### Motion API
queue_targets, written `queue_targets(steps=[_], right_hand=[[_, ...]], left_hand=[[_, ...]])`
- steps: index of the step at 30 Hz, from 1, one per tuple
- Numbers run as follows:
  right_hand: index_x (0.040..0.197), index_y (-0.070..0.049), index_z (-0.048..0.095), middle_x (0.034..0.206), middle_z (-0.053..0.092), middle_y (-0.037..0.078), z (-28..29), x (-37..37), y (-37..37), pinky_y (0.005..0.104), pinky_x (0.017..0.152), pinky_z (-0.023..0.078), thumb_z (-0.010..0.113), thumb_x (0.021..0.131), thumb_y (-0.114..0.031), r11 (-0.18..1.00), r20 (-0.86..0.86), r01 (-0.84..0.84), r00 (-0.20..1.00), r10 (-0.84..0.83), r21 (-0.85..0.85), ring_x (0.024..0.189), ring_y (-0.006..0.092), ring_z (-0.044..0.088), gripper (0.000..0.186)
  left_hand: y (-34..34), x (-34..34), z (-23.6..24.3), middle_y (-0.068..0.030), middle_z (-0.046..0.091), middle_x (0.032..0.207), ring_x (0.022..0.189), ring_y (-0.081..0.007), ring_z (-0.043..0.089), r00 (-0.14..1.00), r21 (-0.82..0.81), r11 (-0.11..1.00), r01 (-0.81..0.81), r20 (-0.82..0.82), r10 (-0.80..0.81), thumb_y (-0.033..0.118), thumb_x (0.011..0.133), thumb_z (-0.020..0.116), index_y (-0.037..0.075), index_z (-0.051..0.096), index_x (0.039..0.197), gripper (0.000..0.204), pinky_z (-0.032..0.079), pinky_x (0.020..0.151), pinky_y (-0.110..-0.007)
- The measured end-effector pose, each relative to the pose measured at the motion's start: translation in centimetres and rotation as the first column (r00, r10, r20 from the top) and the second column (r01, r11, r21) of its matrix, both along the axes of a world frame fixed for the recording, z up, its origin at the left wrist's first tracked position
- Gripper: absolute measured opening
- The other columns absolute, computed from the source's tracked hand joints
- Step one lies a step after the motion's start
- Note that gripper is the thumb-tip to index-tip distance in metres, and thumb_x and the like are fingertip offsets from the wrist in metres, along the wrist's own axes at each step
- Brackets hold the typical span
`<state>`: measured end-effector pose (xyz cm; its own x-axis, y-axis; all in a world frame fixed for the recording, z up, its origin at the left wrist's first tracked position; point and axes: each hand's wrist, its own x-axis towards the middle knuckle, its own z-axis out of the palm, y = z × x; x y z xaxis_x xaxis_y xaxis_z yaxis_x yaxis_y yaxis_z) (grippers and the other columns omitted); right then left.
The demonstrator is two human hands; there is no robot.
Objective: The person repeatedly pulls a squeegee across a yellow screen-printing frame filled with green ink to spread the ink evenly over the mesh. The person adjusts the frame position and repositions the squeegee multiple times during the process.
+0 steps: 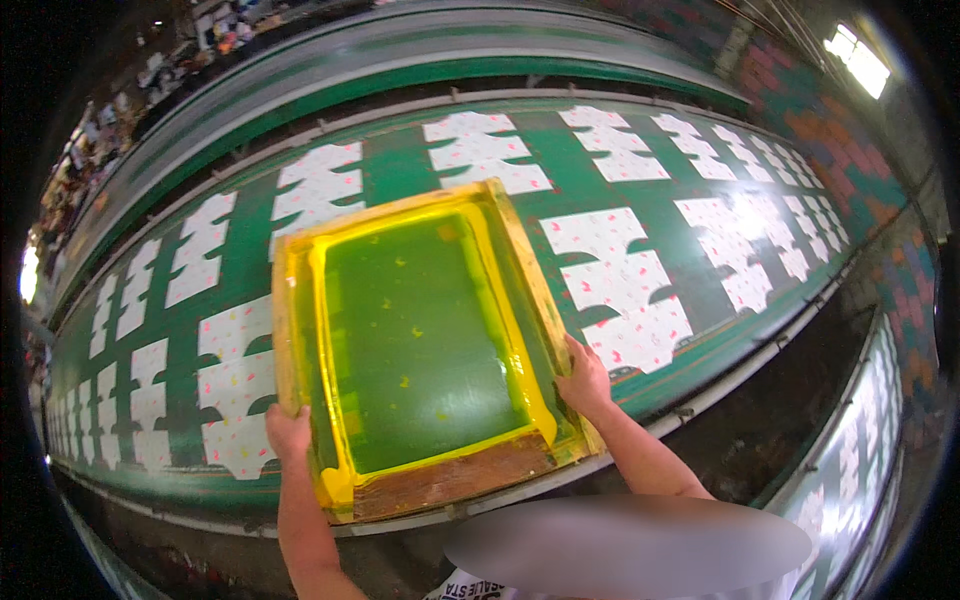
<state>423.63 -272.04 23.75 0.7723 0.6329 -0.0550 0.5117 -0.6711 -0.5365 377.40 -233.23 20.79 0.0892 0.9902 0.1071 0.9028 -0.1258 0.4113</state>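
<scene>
Gripping one wooden screen-printing frame [410,340], the left hand [289,433] and right hand [586,380] are curling tightly around opposite sides — one white shirt [456,582] is bearing dark lettering [488,589].

A screen-printing workshop, by the look of it; a long green surface [395,165] carries rows of white cut pieces [625,285] dotted with small coloured motifs; a framed mesh screen [415,340] bears yellow ink; another long surface [500,38] runs alongside; a bright window [858,60] lights a brick-patterned wall [805,115].
</scene>
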Motion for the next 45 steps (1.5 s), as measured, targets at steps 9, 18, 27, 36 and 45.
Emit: queue_targets(steps=[9,18,27,36,45], right_hand=[[0.147,-0.016,0.07,0.125,0.072,0.017,3.2,-0.7,0.5,0.0482,0.102,0.059,0.083,0.082,-0.009,0.996,0.099,0.042,0.994,-0.049,0.073,0.117,0.0368,0.072,0.066],[0.141,-0.016,0.074,0.127,0.075,0.02,7.7,6.8,-2.5,0.0498,0.105,0.06,0.079,0.081,-0.01,0.995,0.133,0.029,0.99,-0.042,0.098,0.121,0.0413,0.072,0.061],[0.143,-0.015,0.073,0.134,0.074,0.017,4.6,22.9,-13.3,0.0481,0.109,0.058,0.079,0.078,-0.003,0.978,0.082,0.151,0.983,-0.164,0.143,0.127,0.0402,0.07,0.066],[0.144,-0.015,0.072,0.135,0.074,0.018,1.9,36.8,-24.3,0.048,0.109,0.058,0.079,0.077,0.0,0.957,0.088,0.238,0.963,-0.255,0.168,0.128,0.0407,0.071,0.07],[0.146,-0.015,0.071,0.136,0.075,0.017,1.4,42.4,-28.2,0.0481,0.11,0.057,0.081,0.081,0.0,0.96,0.048,0.206,0.975,-0.219,0.19,0.128,0.0383,0.071,0.067]], left_hand=[[3.0,-2.8,-3.1,-0.021,0.077,0.105,0.093,-0.0407,0.074,0.931,-0.143,0.985,0.092,0.362,-0.034,0.016,0.082,0.093,-0.004,0.071,0.111,0.042,0.057,0.087,-0.05],[0.0,4.0,0.6,-0.0137,0.077,0.1,0.086,-0.0274,0.072,0.87,-0.189,0.976,0.104,0.493,0.003,0.005,0.081,0.091,-0.003,0.071,0.103,0.031,0.055,0.081,-0.043],[-11.2,22.5,1.2,-0.0136,0.076,0.098,0.086,-0.0266,0.071,0.812,-0.129,0.978,0.162,0.581,-0.058,0.003,0.079,0.092,-0.004,0.07,0.103,0.033,0.055,0.081,-0.043],[-23.4,36.9,-0.8,-0.0165,0.074,0.103,0.092,-0.0292,0.07,0.824,-0.098,0.983,0.156,0.562,-0.075,0.009,0.081,0.093,-0.005,0.069,0.1,0.034,0.055,0.085,-0.044],[-27.4,41.1,-1.6,-0.023,0.07,0.112,0.103,-0.0417,0.068,0.88,-0.096,0.988,0.124,0.471,-0.065,0.017,0.08,0.095,-0.006,0.068,0.104,0.043,0.053,0.093,-0.05]])
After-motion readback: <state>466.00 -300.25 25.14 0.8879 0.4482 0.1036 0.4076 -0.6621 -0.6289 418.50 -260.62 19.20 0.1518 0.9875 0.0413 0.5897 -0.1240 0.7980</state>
